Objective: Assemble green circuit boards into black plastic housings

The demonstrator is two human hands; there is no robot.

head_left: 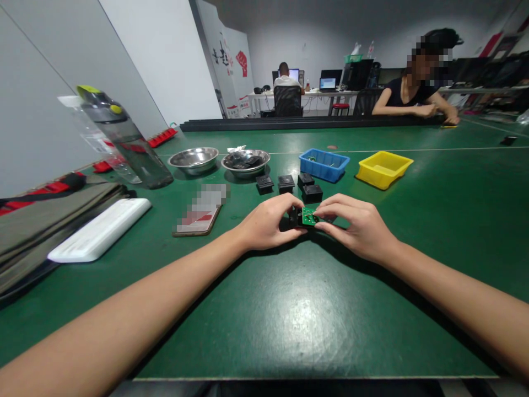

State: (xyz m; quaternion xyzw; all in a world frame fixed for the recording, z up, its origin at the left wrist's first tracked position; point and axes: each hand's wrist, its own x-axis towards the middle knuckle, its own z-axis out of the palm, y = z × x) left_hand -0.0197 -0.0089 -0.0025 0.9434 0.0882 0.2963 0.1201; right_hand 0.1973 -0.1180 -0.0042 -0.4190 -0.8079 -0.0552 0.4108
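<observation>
Between my two hands, just above the green table [289, 309], is a small black housing [293, 216] with a green circuit board [308, 216] at its right side. My left hand [271, 221] is closed on the black housing, thumb below and fingers above. The fingertips of my right hand [359, 225] pinch the right edge of the circuit board. How far the board sits inside the housing cannot be made out. Beyond my hands stand several black boxes, among them one at the left [264, 184] and one close to my fingers [312, 193].
Behind are an empty metal bowl [194, 160], a bowl with black parts [245, 164], a blue bin [324, 165] and a yellow bin [384, 170]. A phone [201, 212], white case [101, 230], bag [53, 220] and bottle [130, 140] stand left. A person [407, 94] sits across.
</observation>
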